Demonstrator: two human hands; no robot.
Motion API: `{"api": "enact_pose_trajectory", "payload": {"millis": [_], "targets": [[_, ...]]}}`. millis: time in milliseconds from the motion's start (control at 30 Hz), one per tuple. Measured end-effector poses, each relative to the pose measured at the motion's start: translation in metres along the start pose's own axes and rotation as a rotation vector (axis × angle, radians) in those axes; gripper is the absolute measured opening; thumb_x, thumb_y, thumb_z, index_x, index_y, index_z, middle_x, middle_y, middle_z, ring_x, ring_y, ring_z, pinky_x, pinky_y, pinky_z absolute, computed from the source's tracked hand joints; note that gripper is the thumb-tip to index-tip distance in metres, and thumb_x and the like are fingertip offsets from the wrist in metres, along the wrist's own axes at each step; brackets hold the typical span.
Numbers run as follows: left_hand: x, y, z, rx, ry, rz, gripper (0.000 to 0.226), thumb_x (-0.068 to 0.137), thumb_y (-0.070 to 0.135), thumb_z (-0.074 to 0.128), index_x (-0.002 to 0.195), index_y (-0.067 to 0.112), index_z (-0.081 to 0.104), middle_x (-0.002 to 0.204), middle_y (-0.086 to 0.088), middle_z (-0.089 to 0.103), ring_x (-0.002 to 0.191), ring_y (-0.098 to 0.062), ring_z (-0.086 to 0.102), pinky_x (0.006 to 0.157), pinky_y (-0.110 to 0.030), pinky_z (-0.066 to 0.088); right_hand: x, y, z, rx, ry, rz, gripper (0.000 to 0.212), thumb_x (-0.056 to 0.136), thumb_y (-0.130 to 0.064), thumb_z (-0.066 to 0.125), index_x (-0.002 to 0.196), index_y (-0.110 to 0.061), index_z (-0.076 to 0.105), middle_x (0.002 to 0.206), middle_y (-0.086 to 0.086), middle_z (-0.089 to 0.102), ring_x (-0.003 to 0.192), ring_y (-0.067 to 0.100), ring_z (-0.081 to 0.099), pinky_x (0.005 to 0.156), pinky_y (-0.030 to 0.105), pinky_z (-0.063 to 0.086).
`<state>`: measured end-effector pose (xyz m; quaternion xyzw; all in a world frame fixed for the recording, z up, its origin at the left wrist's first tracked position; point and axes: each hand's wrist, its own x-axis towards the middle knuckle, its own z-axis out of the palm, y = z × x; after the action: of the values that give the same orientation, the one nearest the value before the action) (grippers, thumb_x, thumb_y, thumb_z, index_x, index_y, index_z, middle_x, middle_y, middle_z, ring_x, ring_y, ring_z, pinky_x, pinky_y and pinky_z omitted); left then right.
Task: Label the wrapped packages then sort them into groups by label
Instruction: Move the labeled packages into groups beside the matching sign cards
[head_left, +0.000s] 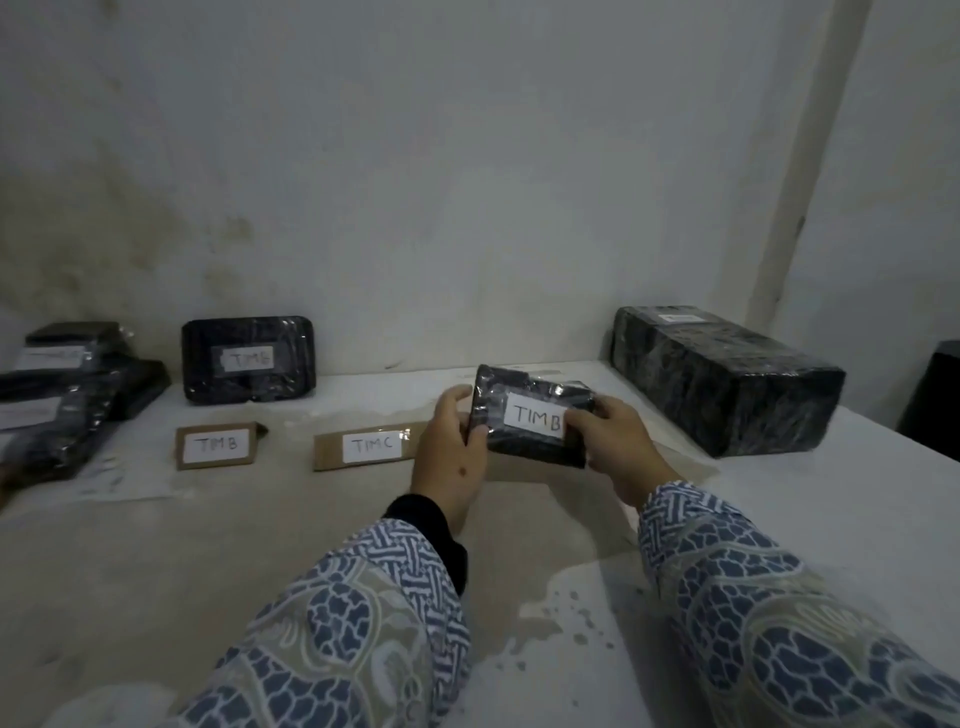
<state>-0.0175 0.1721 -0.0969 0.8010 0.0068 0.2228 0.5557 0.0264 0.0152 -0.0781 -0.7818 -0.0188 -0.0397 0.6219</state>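
Package (532, 415) marked TIM B gripped in my left hand (449, 441) and right hand (610, 441), above counter (156, 545). Risk: TIM C card (366, 446) sits closest; could misplace it there.

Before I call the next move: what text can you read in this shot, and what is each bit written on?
"TIMB": white label on the held package.
"TIMB": label on the package against the wall, faint.
"TIMB": cardboard marker.
"TIMC": second cardboard marker.
Left stack labels: too blurred to read.
Large wrapped box's sticker: too small to read.
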Motion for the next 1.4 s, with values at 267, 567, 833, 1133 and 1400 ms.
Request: {"api": "enact_pose_trajectory", "payload": {"millis": [267,567,833,1133,1400], "targets": [[0.043,-0.01,-0.138,0.177,0.205,0.03,0.041,0.092,-0.001,0.044,0.131,0.012,0.045,0.112,-0.005,0.06,0.099,-0.02,0.058,0.087,-0.031,0.047,0.02,-0.066,0.133,-0.028,-0.165,-0.171,0.017,0.088,-0.007,0.049,0.097,-0.01,0.063,0.089,0.005,0.062,0.066,0.009,0.052,0.054,0.021,0.039],[0.079,-0.071,-0.252,0.321,0.245,-0.116,0.036,0.094,-0.002,0.044,0.129,0.0,0.051,0.112,-0.002,0.056,0.103,-0.018,0.054,0.084,-0.023,0.041,0.048,-0.08,0.271,-0.169,-0.261,-0.259,0.02,0.085,-0.005,0.053,0.1,-0.003,0.065,0.104,0.018,0.067,0.096,0.033,0.064,0.086,0.048,0.054],[0.112,-0.125,-0.277,0.111,0.215,-0.205,0.035,0.096,0.002,0.042,0.075,0.027,0.054,0.08,0.014,0.058,0.069,0.002,0.059,0.054,-0.002,0.041,0.084,-0.062,0.332,-0.181,-0.222,-0.16,0.009,0.081,-0.007,0.061,0.088,-0.001,0.058,0.098,0.02,0.065,0.091,0.034,0.064,0.082,0.05,0.054],[0.121,-0.162,-0.28,-0.05,0.222,-0.28,0.013,0.091,0.013,0.055,0.097,0.015,0.066,0.096,-0.001,0.071,0.095,-0.021,0.066,0.085,-0.034,0.052,0.106,-0.05,0.357,-0.275,-0.262,-0.147,0.013,0.076,0.002,0.064,0.086,0.012,0.063,0.091,0.023,0.067,0.086,0.035,0.065,0.078,0.05,0.056],[0.114,-0.163,-0.276,0.116,0.32,-0.216,0.021,0.096,0.029,0.044,0.093,0.02,0.063,0.099,-0.002,0.066,0.096,-0.019,0.061,0.091,-0.039,0.048,0.105,-0.047,0.357,-0.293,-0.256,-0.151,0.02,0.074,-0.003,0.069,0.088,0.01,0.064,0.089,0.022,0.066,0.083,0.034,0.065,0.074,0.048,0.057]]}}
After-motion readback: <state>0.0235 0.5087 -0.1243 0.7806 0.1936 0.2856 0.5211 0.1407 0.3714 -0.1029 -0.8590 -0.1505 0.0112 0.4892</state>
